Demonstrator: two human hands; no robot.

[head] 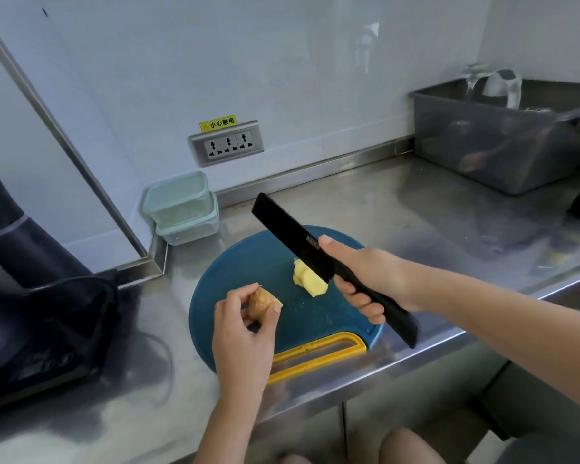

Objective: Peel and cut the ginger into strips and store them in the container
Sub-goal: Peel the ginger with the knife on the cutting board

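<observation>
On the steel bench (399, 209) we see a round blue cutting board (235, 262) with a yellow handle slot (318, 358) at its 6 o'clock edge. Our left hand (245, 333) is held over the board's 8 o'clock part, its grip closed around an unpeeled ginger piece (260, 304) pinched between thumb and fingertips; we cannot tell whether the piece touches the board. Our right hand (365, 279) has its grip wrapped tight on the black handle of a black cleaver (292, 236), thumb laid along the blade's flank, the blade raised and pointing toward 11 o'clock. Peeled ginger pieces (307, 279), pale yellow, lie on the board near its centre, just below the blade's heel. Two stacked clear containers (181, 209) with pale green lids stand in the bench corner at 11 o'clock from the board, well apart from the ginger. A wall socket strip (226, 144) with a yellow warning label sits above them. A grey plastic bin (482, 142) stands at 2 o'clock, a dark appliance (31, 296) at 9 o'clock.
</observation>
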